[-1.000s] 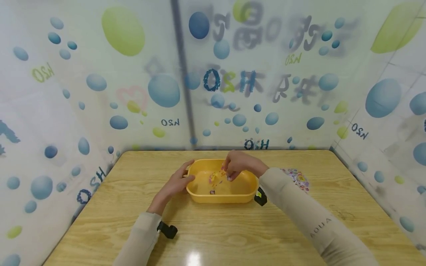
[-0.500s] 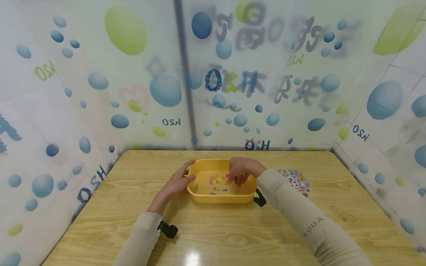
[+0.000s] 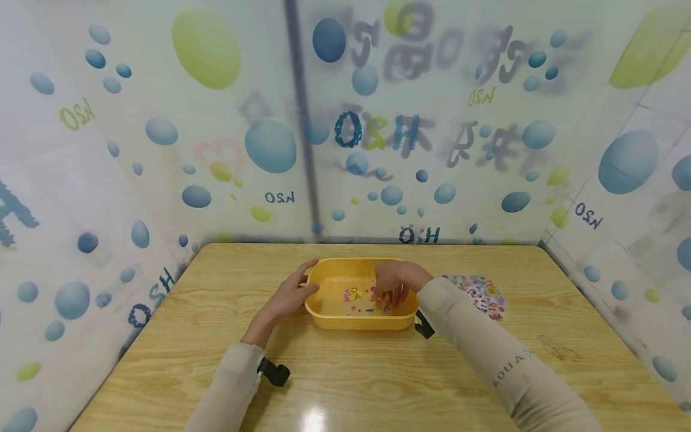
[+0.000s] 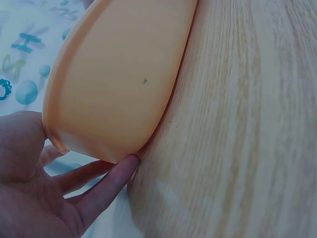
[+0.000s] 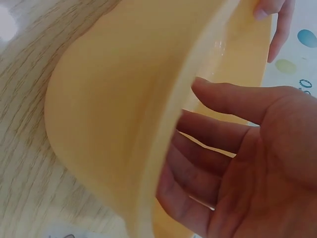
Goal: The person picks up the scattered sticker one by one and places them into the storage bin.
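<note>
Head view: a yellow tub [image 3: 358, 324] sits on a wooden desk [image 3: 324, 366] before a bubble-printed curtain [image 3: 378, 210]. The left hand [image 3: 286, 297] has its grip on the tub's left end, thumb over the rim. The right hand [image 3: 396, 279] reaches inside, near colourful bits [image 3: 352, 294] (too small to identify); the right sleeve [image 3: 459, 321] partly covers a patterned sheet [image 3: 488, 294].

Left wrist view: fingers touch the outer wall; the rim hides the thumb tip.

Right wrist view: the rim hides most fingertips, so I cannot tell what that grip holds.
</note>
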`<state>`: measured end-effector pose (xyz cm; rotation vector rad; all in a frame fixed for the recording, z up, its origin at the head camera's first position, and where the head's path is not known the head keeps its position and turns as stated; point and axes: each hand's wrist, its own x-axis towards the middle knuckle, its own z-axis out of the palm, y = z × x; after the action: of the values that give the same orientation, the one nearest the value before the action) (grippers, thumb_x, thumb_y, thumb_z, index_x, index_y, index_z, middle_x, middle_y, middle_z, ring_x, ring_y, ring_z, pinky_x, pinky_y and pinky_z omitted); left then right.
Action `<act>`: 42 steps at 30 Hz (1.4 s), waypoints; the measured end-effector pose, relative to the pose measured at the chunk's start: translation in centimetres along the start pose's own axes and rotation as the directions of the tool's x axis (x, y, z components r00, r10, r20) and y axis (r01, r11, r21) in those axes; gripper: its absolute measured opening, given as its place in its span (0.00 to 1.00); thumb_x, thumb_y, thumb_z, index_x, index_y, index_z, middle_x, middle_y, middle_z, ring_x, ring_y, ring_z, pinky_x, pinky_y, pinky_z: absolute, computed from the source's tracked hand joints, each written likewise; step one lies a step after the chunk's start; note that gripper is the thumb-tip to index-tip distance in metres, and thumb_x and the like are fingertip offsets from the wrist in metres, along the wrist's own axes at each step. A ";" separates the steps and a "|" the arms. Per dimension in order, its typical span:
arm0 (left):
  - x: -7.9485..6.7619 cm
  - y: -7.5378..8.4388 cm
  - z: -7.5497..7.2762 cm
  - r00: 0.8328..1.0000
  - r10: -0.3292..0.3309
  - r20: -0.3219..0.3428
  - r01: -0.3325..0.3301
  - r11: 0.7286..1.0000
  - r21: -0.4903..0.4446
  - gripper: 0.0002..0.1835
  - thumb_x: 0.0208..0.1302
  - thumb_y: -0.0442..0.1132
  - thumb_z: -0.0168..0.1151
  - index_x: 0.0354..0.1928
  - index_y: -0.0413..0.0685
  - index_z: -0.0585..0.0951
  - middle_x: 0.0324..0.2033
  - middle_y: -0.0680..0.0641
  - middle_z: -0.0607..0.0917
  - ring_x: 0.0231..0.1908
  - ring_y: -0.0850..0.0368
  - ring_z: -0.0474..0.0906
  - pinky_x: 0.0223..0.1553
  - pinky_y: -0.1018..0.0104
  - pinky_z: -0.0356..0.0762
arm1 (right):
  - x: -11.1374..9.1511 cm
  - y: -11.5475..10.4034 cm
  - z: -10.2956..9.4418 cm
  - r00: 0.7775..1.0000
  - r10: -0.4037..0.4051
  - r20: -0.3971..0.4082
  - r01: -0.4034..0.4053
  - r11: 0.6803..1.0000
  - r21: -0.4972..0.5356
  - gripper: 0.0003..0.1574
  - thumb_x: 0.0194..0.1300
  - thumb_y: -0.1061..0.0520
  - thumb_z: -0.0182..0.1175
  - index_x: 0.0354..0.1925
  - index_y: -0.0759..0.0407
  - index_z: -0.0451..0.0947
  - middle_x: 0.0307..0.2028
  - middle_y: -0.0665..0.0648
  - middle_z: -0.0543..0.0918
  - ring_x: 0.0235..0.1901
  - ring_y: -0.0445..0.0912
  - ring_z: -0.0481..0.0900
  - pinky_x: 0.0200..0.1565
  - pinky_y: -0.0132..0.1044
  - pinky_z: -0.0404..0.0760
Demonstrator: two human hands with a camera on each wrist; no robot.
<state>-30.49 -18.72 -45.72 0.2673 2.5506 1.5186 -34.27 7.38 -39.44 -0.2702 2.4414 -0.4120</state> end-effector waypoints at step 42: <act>0.3 -0.3 0.0 1.000 -0.010 0.009 0.010 1.000 -0.002 0.32 0.71 0.42 0.53 0.73 0.66 0.56 0.65 0.35 0.67 0.57 0.41 0.73 0.38 0.59 0.83 | -5.6 7.1 -3.6 0.929 -0.316 -0.191 0.342 0.931 0.124 0.17 0.69 0.47 0.56 0.40 0.60 0.79 0.29 0.60 0.82 0.28 0.56 0.82 0.31 0.41 0.83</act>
<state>-30.77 -18.79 -45.96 0.2597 2.5399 1.5125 -32.86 16.43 -36.18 -0.6057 2.5123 -0.7985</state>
